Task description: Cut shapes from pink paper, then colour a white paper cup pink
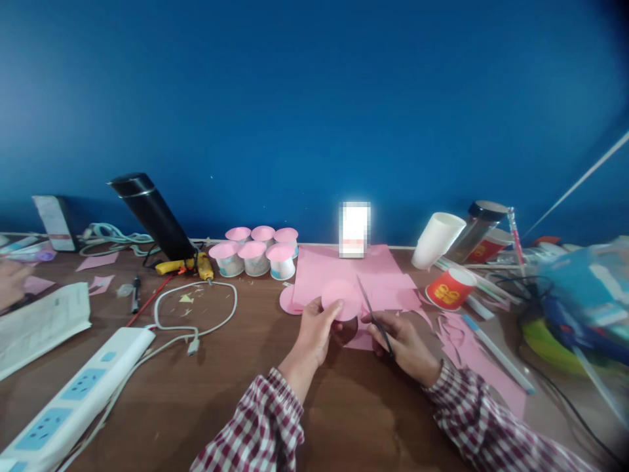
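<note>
Left hand (314, 328) gripped pink paper disc (342, 300) near centre; right hand (403, 341) clasped scissors (373, 318) (blades apart). Six pink-topped cups (255, 252) done far left; pink sheet (354, 272) partly cut.

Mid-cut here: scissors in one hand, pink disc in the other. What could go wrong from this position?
1. The left hand pinches the pink paper disc close to the scissors in the right hand; a slip could nick a finger.
2. The disc hangs over the pink sheet, so the blades might catch that too.
3. The tipped red cup lies near the right elbow's path and could get knocked.
</note>
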Available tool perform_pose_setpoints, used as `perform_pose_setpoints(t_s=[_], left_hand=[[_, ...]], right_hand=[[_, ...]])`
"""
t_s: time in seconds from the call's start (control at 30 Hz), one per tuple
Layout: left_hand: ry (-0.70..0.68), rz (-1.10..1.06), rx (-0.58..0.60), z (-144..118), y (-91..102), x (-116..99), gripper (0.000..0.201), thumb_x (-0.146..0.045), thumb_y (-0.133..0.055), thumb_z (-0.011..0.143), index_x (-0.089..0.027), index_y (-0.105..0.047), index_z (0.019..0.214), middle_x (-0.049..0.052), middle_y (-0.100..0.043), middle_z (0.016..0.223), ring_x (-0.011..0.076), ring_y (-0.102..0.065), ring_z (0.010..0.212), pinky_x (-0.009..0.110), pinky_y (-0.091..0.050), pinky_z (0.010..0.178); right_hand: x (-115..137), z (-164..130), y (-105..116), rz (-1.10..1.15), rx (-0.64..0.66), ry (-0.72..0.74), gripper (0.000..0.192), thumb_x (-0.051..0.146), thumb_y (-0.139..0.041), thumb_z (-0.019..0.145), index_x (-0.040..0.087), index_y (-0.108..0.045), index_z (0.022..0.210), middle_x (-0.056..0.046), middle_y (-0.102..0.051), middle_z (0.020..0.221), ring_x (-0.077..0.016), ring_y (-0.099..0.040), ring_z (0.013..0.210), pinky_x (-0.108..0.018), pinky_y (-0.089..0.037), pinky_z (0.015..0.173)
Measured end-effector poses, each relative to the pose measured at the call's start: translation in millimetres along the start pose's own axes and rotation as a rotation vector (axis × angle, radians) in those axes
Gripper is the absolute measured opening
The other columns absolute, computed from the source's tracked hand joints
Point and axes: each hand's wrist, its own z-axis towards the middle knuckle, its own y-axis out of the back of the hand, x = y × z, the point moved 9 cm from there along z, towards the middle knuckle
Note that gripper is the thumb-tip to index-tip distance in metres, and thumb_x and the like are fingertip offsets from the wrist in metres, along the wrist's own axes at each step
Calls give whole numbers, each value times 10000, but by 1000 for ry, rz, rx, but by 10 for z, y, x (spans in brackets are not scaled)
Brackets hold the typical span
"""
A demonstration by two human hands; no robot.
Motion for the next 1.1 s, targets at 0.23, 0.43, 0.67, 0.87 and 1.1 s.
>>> perform_pose_setpoints(t_s=[0.23,0.43,0.67,0.87,1.1], left_hand=[[-30,-89,15,-2,-3,-41,287,-319,-752,597,-131,-611,762,-15,-595,649,74,-525,546,194,-424,509],[-53,-92,14,-5,-22,6,290,-330,-745,616,-128,-594,760,-18,-590,639,76,-533,533,201,-439,520],[-76,-43,-17,-21,5,14,314,-364,-717,651,-124,-598,815,5,-602,688,82,-529,553,202,-426,515],[-99,-32,-44,-55,-4,-79,260,-333,-709,652,-131,-558,719,-20,-538,633,68,-484,539,190,-396,499],[-179,157,-146,-130,249,-384,256,-323,-698,632,-127,-594,758,-15,-549,630,73,-492,531,184,-400,476]], right_hand=[[-18,2,-24,1,32,22,428,514,-600,759,130,-562,946,48,-500,504,-95,-466,456,-219,-367,442],[45,-12,-63,-38,40,72,408,485,-600,773,122,-571,957,27,-518,537,-102,-469,481,-226,-354,456],[-13,-2,-17,119,9,33,452,528,-582,771,140,-557,1001,37,-502,557,-108,-486,492,-238,-390,473],[-67,19,-4,64,46,38,435,504,-571,796,140,-544,1033,27,-528,574,-120,-511,520,-247,-410,494],[-53,11,71,120,-26,82,443,489,-564,805,137,-526,1073,27,-510,561,-126,-498,501,-252,-433,469]])
